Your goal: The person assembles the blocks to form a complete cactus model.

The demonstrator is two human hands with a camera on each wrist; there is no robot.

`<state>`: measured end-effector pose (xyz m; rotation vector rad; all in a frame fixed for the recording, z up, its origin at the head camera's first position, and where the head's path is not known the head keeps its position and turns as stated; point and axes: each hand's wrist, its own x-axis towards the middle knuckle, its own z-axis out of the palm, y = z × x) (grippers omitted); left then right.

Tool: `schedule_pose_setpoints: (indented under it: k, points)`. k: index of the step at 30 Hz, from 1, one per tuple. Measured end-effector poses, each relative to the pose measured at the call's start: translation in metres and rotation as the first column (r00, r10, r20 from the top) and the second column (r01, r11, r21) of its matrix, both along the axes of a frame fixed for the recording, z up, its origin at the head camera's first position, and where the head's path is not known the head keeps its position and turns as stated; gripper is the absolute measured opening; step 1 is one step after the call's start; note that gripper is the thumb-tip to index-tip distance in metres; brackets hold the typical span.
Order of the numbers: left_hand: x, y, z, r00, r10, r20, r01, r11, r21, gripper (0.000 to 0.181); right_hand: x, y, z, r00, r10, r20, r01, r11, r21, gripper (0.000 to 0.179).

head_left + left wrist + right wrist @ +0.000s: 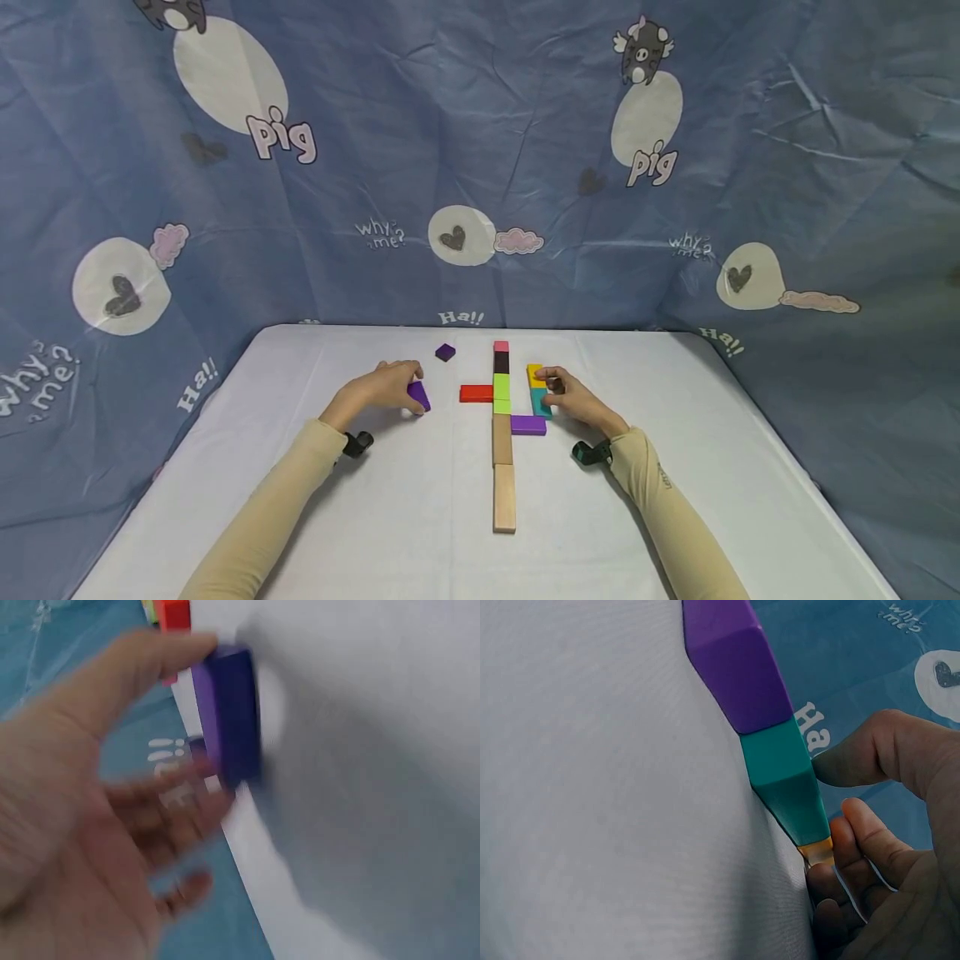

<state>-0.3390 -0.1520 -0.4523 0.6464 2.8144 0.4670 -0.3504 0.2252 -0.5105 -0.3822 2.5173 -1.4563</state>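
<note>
My left hand [386, 387] pinches a purple block [419, 397] by its two ends, thumb on one and fingertips on the other. In the left wrist view this block [229, 712] is tilted over the white cloth. On the right side, my right hand [577, 398] reaches over a teal block [540, 403] and a yellow block [535, 377] that lie end to end. Its thumb is at the teal block [784, 776] and the loosely bent fingers are by the yellow one [817, 851]. Another purple block [528, 426] meets the teal block's near end.
A row of blocks runs down the middle: pink [501, 346], black [502, 362], lime green [502, 387] and plain wood [504, 500]. A red block [476, 393] juts left from it. A dark purple block [446, 352] lies at the back left of the white table [375, 533].
</note>
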Motion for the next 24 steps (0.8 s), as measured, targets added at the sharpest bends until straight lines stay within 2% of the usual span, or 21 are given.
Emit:
schedule_pose_setpoints:
  k: [3, 5, 14, 19, 24]
  points:
    - [-0.005, -0.002, -0.002, 0.995, -0.094, -0.023, 0.095, 0.995, 0.040, 0.060, -0.001, 0.000, 0.000, 1.000, -0.003, 0.007, 0.003, 1.000, 0.006, 0.050]
    - [-0.007, -0.003, -0.003, 0.994, -0.109, -0.023, 0.110, 0.993, 0.042, 0.058, -0.001, 0.001, 0.000, 1.000, 0.003, 0.008, -0.003, 1.000, 0.011, 0.050]
    - [-0.005, -0.004, -0.004, 0.994, -0.106, -0.031, 0.107, 0.992, 0.067, 0.060, 0.001, 0.000, 0.001, 1.000, 0.001, 0.012, -0.001, 1.000, 0.002, 0.050]
    - [-0.010, -0.010, -0.011, 0.996, -0.080, 0.038, 0.073, 0.986, 0.149, 0.065, 0.001, 0.000, 0.001, 1.000, 0.010, -0.007, -0.010, 1.000, 0.003, 0.050]
    - [-0.012, -0.016, -0.016, 0.993, -0.070, 0.092, 0.048, 0.973, 0.224, 0.060, 0.001, -0.001, 0.001, 1.000, -0.009, -0.006, 0.009, 1.000, 0.013, 0.050]
